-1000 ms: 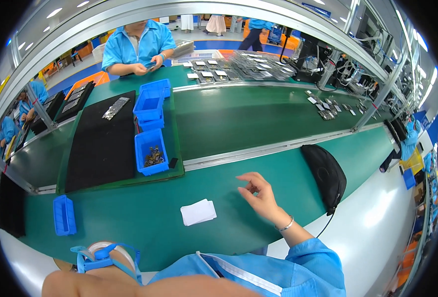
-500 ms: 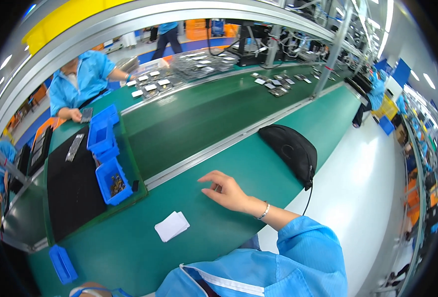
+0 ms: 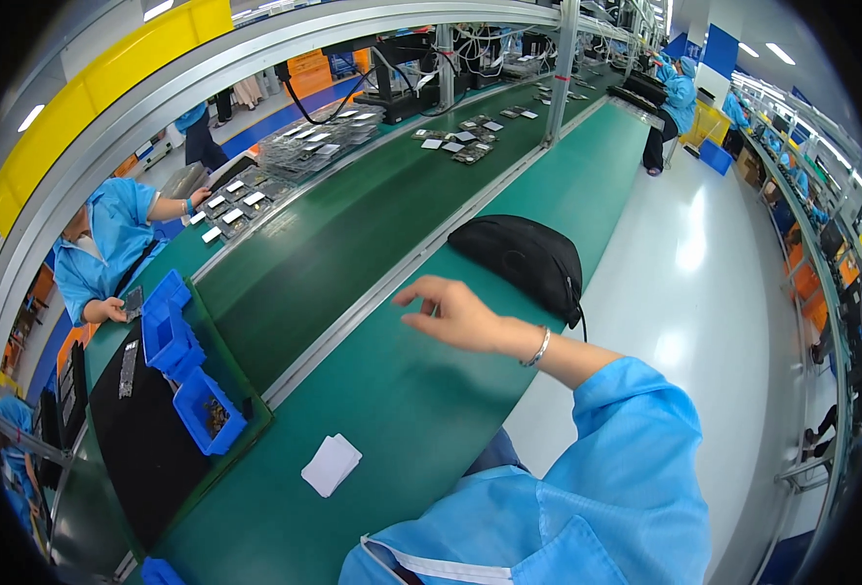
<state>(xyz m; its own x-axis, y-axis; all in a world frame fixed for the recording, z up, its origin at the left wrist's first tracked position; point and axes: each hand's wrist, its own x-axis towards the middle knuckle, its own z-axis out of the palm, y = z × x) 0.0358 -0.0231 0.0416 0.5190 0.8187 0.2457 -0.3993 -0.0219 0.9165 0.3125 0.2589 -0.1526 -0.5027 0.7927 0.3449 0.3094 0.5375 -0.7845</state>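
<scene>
Above the green bench hovers my right hand (image 3: pixel 455 314), palm down, its fingers loosely bent and apart. Nothing shows between them. A bracelet circles that wrist, below a light blue sleeve. Closest to the hand is a black zippered pouch (image 3: pixel 521 261) with a curved edge, lying beyond it to the right; hand and pouch are apart. A small stack of blank white cards (image 3: pixel 332 465), slightly fanned, lies on the bench nearer to me. My left hand is out of the picture.
Left of the bench, blue bins (image 3: pixel 166 336) stand beside a black mat (image 3: pixel 153 458); one bin (image 3: pixel 218 417) holds small metal parts. A metal rail (image 3: pixel 353 336) separates my bench from a dark green conveyor (image 3: pixel 294 258). Across it, a co-worker (image 3: pixel 109 244) handles flat electronic parts.
The whole view has swung toward the right, so the bins and co-worker sit farther left and lower. My right hand stays empty above the bench, its fingers slightly more bent.
</scene>
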